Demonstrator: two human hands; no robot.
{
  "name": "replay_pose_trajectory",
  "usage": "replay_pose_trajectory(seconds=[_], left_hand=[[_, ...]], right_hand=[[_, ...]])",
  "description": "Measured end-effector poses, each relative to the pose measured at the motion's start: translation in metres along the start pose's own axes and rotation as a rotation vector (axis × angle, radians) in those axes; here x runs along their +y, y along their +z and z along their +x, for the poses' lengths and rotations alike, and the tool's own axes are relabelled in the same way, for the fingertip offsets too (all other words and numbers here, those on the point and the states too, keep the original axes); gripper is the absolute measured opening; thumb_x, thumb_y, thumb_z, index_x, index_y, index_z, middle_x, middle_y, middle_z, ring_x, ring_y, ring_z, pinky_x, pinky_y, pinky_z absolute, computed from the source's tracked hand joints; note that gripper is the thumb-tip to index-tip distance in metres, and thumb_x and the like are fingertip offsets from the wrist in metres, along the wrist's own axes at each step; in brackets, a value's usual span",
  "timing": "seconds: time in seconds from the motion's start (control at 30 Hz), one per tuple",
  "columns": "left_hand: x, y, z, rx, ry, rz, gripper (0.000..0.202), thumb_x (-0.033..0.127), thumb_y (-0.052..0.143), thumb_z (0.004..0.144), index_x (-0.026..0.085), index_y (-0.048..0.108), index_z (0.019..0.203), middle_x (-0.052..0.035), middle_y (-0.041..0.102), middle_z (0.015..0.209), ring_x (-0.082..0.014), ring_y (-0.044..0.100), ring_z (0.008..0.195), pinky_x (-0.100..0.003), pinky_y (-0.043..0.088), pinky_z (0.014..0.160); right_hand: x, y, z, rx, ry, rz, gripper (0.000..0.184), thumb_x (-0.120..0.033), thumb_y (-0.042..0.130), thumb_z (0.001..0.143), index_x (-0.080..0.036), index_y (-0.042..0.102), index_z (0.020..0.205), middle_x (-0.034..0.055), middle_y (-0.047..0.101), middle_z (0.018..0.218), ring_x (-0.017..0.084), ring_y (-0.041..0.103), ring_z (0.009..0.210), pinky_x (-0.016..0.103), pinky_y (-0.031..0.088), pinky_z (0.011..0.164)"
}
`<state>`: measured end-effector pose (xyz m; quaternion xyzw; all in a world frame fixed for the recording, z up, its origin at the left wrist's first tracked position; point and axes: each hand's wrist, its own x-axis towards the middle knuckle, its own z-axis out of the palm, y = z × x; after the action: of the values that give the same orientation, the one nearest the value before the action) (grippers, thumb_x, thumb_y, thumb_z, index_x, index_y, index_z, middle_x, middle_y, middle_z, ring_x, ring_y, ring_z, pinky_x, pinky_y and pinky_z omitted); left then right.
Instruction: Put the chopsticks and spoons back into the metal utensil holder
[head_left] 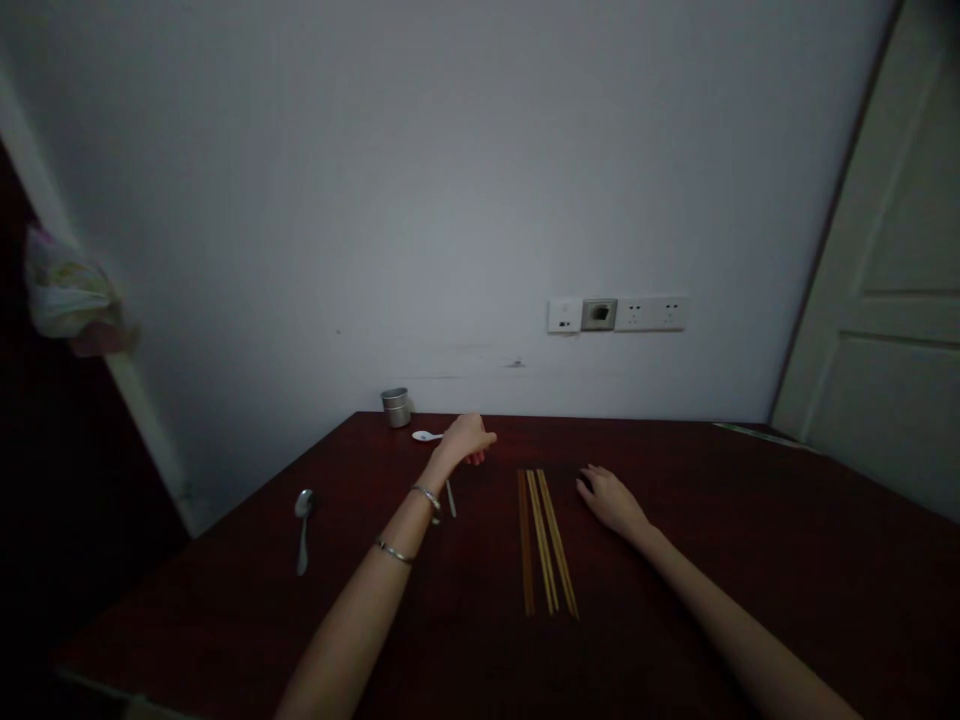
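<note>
My left hand (466,440) reaches forward over the dark red table (750,540), fingers curled, right next to a small white spoon (426,436); whether it holds anything I cannot see. Two bracelets circle that wrist. My right hand (609,497) rests flat on the table, fingers stretched, just right of several wooden chopsticks (544,540) laid side by side. A thin metal utensil (451,498) lies partly hidden under my left wrist.
A metal spoon (303,528) lies at the table's left. A small metal cup (396,407) stands at the far edge by the wall. Wall sockets (616,314) sit above the table. A white door (885,330) is at right.
</note>
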<state>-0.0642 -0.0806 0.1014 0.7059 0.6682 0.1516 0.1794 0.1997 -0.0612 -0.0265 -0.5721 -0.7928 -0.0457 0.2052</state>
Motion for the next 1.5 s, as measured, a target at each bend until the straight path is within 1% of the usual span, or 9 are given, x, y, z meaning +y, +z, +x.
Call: replay_pose_trajectory(seconds=[0.13,0.37,0.47,0.53,0.63,0.8,1.03,1.2,1.5], left_hand=[[-0.033,-0.019,-0.011,-0.022,-0.091,0.070,0.025,0.027,0.045,0.072,0.008,0.061,0.066,-0.0098,0.066,0.065,-0.0117,0.058,0.045,-0.019,0.045,0.042],[-0.118,-0.066,-0.046,-0.176,-0.374,0.039,0.017,0.026,0.054,0.069,0.010,0.057,0.063,-0.0083,0.065,0.066,-0.0106,0.057,0.046,-0.020,0.044,0.045],[-0.147,-0.077,-0.059,-0.144,-0.440,-0.075,0.015,0.025,0.055,0.069,0.011,0.058,0.067,-0.0045,0.065,0.063,-0.0079,0.055,0.046,-0.018,0.043,0.046],[-0.155,-0.077,-0.063,-0.118,-0.457,-0.142,0.014,0.024,0.055,0.070,0.011,0.059,0.067,-0.0025,0.064,0.061,-0.0066,0.054,0.045,-0.017,0.043,0.046],[-0.151,-0.066,-0.058,-0.111,-0.460,-0.196,0.011,0.022,0.056,0.069,0.011,0.059,0.068,-0.0009,0.062,0.057,-0.0060,0.053,0.042,-0.017,0.043,0.046],[-0.122,-0.029,-0.034,-0.148,-0.372,-0.208,0.014,0.024,0.058,0.070,0.011,0.060,0.065,-0.0010,0.061,0.056,-0.0058,0.052,0.040,-0.019,0.044,0.046],[-0.096,0.011,-0.001,-0.066,-0.319,0.111,0.029,0.034,0.046,0.076,0.010,0.058,0.065,-0.0023,0.057,0.051,-0.0085,0.054,0.044,-0.020,0.045,0.049],[-0.089,0.023,0.009,-0.079,-0.329,0.272,0.020,0.032,0.050,0.070,0.014,0.058,0.063,-0.0047,0.061,0.057,-0.0165,0.061,0.058,-0.026,0.046,0.060],[-0.086,0.029,0.010,-0.028,-0.321,0.316,0.024,0.032,0.050,0.070,0.014,0.059,0.085,-0.0139,0.064,0.093,-0.0246,0.059,0.090,-0.032,0.045,0.072]], right_hand=[[0.006,0.009,0.000,0.029,-0.022,0.027,0.041,-0.029,0.037,0.082,-0.006,0.059,0.108,0.0170,0.055,0.116,0.025,0.045,0.114,0.035,0.034,0.096],[0.009,0.014,0.000,0.048,-0.104,-0.050,0.043,-0.027,0.033,0.082,-0.002,0.059,0.106,0.0194,0.057,0.111,0.027,0.049,0.109,0.038,0.033,0.097],[0.011,0.018,0.001,0.059,-0.110,-0.063,0.043,-0.026,0.034,0.082,-0.002,0.058,0.106,0.0197,0.057,0.112,0.027,0.049,0.110,0.038,0.033,0.097],[0.013,0.021,0.002,0.067,-0.111,-0.058,0.042,-0.026,0.034,0.082,-0.002,0.059,0.106,0.0196,0.057,0.111,0.028,0.048,0.111,0.038,0.033,0.098],[0.015,0.025,0.003,0.074,-0.110,-0.020,0.040,-0.026,0.036,0.081,-0.004,0.060,0.104,0.0188,0.058,0.110,0.028,0.048,0.111,0.038,0.032,0.098],[0.014,0.025,0.003,0.089,-0.089,0.014,0.038,-0.026,0.038,0.079,-0.005,0.061,0.102,0.0179,0.059,0.109,0.027,0.048,0.110,0.038,0.032,0.099],[0.008,0.016,0.001,0.051,-0.100,-0.088,0.042,-0.024,0.032,0.082,-0.002,0.059,0.106,0.0183,0.058,0.111,0.026,0.049,0.110,0.037,0.032,0.098],[0.007,0.014,0.000,0.048,-0.100,-0.068,0.042,-0.024,0.034,0.081,-0.001,0.059,0.106,0.0190,0.058,0.110,0.026,0.048,0.110,0.037,0.032,0.098],[0.009,0.015,0.001,0.047,-0.077,-0.013,0.040,-0.025,0.036,0.080,-0.004,0.060,0.104,0.0187,0.058,0.111,0.027,0.049,0.110,0.038,0.032,0.098]])
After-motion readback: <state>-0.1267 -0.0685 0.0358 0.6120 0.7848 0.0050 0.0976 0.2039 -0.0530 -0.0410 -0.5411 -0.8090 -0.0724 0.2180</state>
